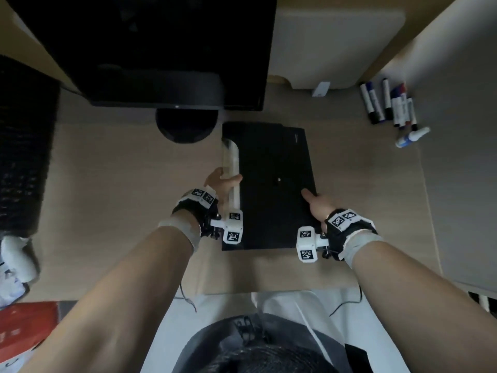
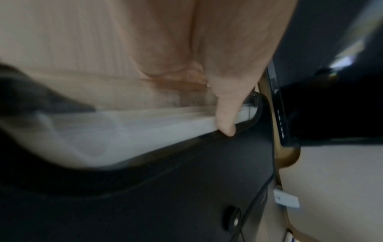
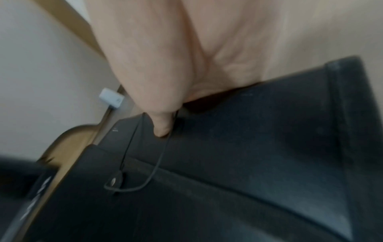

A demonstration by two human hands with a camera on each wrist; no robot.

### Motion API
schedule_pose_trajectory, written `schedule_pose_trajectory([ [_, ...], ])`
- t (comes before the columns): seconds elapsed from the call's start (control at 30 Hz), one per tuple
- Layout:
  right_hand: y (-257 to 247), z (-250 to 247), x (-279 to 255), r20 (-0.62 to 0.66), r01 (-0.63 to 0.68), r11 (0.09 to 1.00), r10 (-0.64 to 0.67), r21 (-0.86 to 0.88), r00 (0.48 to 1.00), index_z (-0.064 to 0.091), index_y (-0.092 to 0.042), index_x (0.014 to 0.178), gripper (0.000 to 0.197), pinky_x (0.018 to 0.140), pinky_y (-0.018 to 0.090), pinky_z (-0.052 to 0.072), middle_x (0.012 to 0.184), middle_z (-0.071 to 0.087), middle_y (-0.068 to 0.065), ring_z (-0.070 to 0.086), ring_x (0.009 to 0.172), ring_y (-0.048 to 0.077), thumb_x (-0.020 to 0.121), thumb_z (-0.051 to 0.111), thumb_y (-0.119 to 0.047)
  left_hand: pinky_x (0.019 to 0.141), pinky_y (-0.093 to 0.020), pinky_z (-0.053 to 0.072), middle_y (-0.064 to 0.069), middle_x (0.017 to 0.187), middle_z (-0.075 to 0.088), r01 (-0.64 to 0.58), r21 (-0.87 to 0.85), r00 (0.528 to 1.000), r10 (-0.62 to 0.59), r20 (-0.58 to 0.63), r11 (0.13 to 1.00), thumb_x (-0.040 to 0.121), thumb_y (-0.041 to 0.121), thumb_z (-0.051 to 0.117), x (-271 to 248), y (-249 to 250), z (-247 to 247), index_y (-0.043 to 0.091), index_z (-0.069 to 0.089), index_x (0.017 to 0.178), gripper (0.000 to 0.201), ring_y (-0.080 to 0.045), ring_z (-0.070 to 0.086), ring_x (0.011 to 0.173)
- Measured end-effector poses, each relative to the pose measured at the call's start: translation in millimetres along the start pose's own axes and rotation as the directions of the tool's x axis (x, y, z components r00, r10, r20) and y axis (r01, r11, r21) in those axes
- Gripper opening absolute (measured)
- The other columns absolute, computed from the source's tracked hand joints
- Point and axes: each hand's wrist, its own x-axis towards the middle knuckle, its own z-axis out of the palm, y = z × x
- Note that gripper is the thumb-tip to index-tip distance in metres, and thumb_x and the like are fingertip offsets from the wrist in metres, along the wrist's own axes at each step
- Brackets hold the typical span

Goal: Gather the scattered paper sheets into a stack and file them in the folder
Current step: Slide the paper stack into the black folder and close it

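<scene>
A black folder (image 1: 271,184) lies closed on the wooden desk, with an elastic cord (image 3: 153,172) looped round a button on its cover. A white strip of paper sheets (image 1: 233,162) shows along its left side. My left hand (image 1: 226,181) grips that left edge, thumb (image 2: 225,121) on top where the sheets (image 2: 124,131) meet the cover (image 2: 186,188) and fingers underneath. My right hand (image 1: 312,199) holds the folder's right edge, thumb (image 3: 161,127) pressed on the cover (image 3: 248,147) and fingers hidden below.
A dark monitor (image 1: 161,49) and its round base (image 1: 185,125) stand just behind the folder. A keyboard (image 1: 24,146) lies at far left. Several markers (image 1: 387,106) and a small bottle (image 1: 411,137) lie at back right. The desk's front edge runs close to my lap.
</scene>
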Motion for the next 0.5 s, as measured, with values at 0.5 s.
schedule_pose_trajectory([
  [0.5,-57.4,-95.4,41.4,-0.060,0.018,0.997,-0.014,0.071,0.998,0.058,-0.003,0.118,0.052,0.094,0.041,0.044,0.114,0.061,0.016,0.057,0.110,0.037,0.098,0.043,-0.049,0.098,-0.041,0.049,-0.020,0.132,0.056,0.222,0.098,0.974,-0.218,-0.057,0.970,0.093,0.018,0.060,42.9,71.1,85.1,-0.004,0.054,0.129,0.043,-0.036,0.057,0.118],
])
